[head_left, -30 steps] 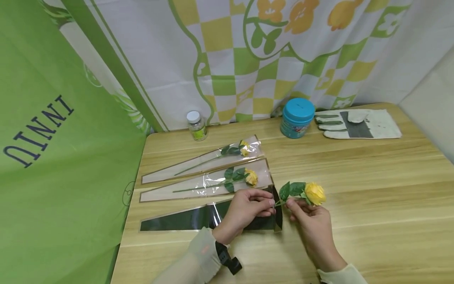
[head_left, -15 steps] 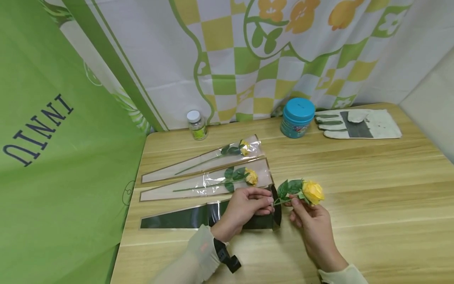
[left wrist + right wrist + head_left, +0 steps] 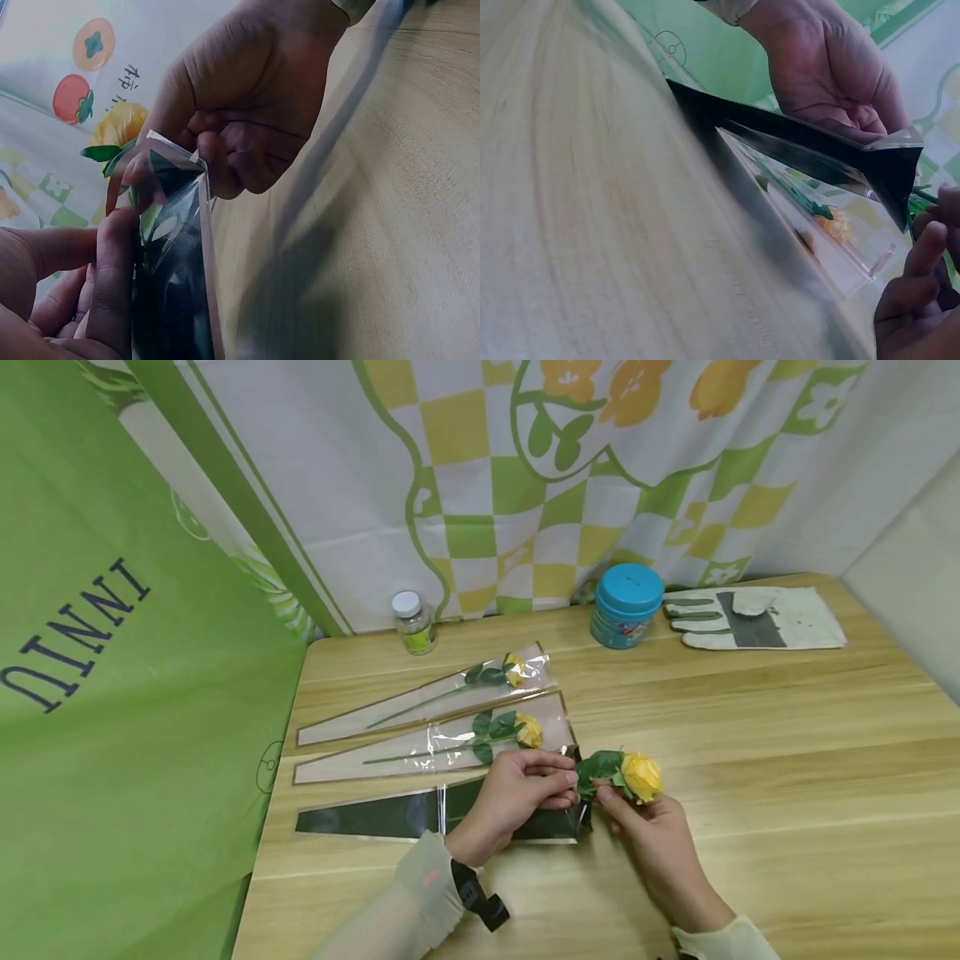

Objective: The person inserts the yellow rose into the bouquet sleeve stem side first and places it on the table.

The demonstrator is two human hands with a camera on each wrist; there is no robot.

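Observation:
In the head view my left hand (image 3: 513, 797) pinches the wide, opened end of a black-backed clear flower sleeve (image 3: 367, 812). My right hand (image 3: 663, 852) holds an artificial yellow rose (image 3: 642, 776) by its stem, just below the bloom. Its leaves sit right at the sleeve's mouth, and the lower stem runs inside. From the left wrist, green leaves show through the clear film (image 3: 154, 225), with the yellow petals (image 3: 120, 124) outside. The right wrist view shows the sleeve (image 3: 780, 135) raised at its mouth above the table.
Two pale sleeves, the nearer (image 3: 330, 771) and the farther (image 3: 330, 731), lie beyond, each holding a yellow rose. At the table's back stand a small white-capped jar (image 3: 415, 625) and a blue tub (image 3: 627, 606), with a work glove (image 3: 757, 618) at right. Curtains hang behind.
My right hand has moved left, carrying the rose farther into the sleeve; its leaves have come up to the mouth. My left hand keeps its grip at the sleeve's end.

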